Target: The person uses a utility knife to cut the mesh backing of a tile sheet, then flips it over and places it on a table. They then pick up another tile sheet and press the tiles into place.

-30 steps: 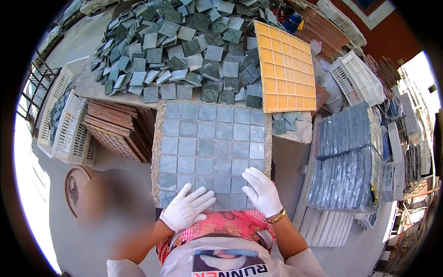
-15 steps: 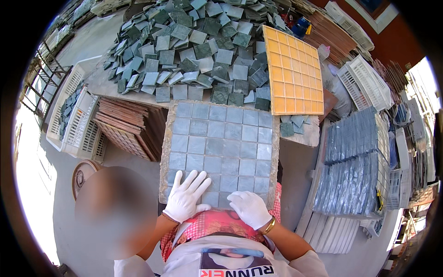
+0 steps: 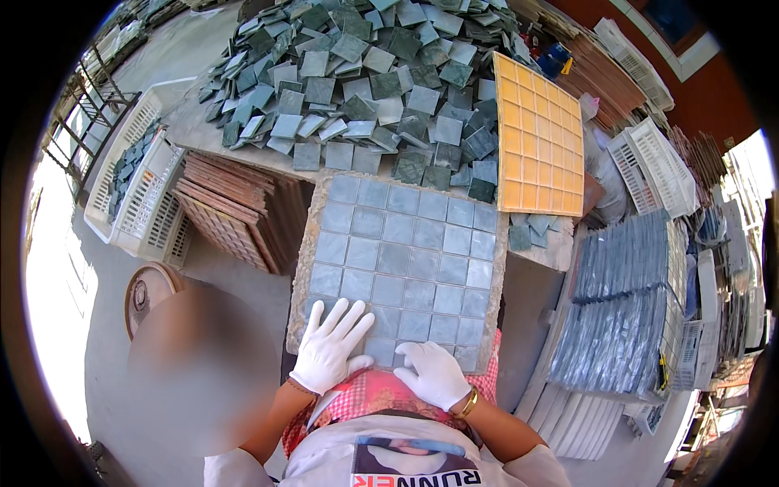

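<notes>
In front of me lies a board (image 3: 302,276) with a rough rim, covered by rows of square blue-grey stone tiles (image 3: 393,259). My left hand (image 3: 329,349), in a white glove, rests flat on the tiles at the near left, fingers spread and holding nothing. At the near edge, my right hand (image 3: 436,375), gloved as well, touches the tiles with bent fingertips, its thumb apart from the fingers. No held thing shows in it. The near tiles are partly hidden under both hands.
Behind the board, a heap of loose grey-green tiles (image 3: 365,89) covers the table. A yellow grid tray (image 3: 540,138) leans at its right. Brown grid trays (image 3: 235,207) and a white crate (image 3: 146,211) stand left; wrapped tile stacks (image 3: 613,300) stand right. A round brown stool (image 3: 146,296) is lower left.
The view has turned slightly, so the board and heap appear shifted right and tilted. Both hands keep nearly the same pose on the tiles.
</notes>
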`<state>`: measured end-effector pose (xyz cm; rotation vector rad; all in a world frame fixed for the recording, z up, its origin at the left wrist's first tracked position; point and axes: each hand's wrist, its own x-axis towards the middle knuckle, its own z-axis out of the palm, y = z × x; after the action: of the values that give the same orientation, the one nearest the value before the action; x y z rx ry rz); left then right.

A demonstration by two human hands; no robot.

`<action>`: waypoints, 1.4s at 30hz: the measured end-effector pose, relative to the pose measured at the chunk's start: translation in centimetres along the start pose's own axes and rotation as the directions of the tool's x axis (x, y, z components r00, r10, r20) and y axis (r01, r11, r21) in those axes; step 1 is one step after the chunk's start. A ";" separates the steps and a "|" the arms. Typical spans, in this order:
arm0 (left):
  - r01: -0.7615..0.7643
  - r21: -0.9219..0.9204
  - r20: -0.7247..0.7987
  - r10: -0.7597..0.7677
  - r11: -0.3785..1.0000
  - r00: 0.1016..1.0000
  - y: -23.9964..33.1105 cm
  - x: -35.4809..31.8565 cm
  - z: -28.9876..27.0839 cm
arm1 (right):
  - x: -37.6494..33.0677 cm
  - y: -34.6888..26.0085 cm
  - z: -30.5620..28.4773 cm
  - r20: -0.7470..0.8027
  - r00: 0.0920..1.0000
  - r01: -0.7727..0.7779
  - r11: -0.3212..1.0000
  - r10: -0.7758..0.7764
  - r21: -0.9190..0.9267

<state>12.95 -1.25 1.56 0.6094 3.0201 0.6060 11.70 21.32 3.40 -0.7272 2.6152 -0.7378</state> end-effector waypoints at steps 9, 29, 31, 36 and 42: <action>0.004 -0.016 -0.017 -0.005 1.000 1.000 0.0 0.0 0.2 | 0.4 0.0 0.0 -0.171 0.981 0.049 0.976 -0.087 -0.213; -0.103 -0.122 0.023 0.106 0.987 0.994 1.9 1.3 1.3 | -1.2 3.2 -2.6 -0.378 0.924 -0.029 0.998 0.050 0.060; -0.072 -0.105 0.036 0.076 0.992 0.996 1.9 1.5 1.7 | -1.0 3.0 -2.4 -0.401 0.915 0.001 0.997 0.031 0.079; -0.004 -0.147 0.066 0.013 0.989 0.998 2.4 1.4 1.7 | -1.4 2.7 -1.5 -0.395 0.918 0.074 0.994 -0.037 0.080; 0.063 -0.350 0.020 -0.060 0.934 0.998 1.5 1.5 1.5 | -1.1 2.1 -1.6 -0.409 0.909 0.116 0.992 -0.084 0.053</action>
<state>12.27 1.12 0.80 0.4933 2.8016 1.1004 11.15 24.08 3.72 -0.7580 2.9109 -1.1211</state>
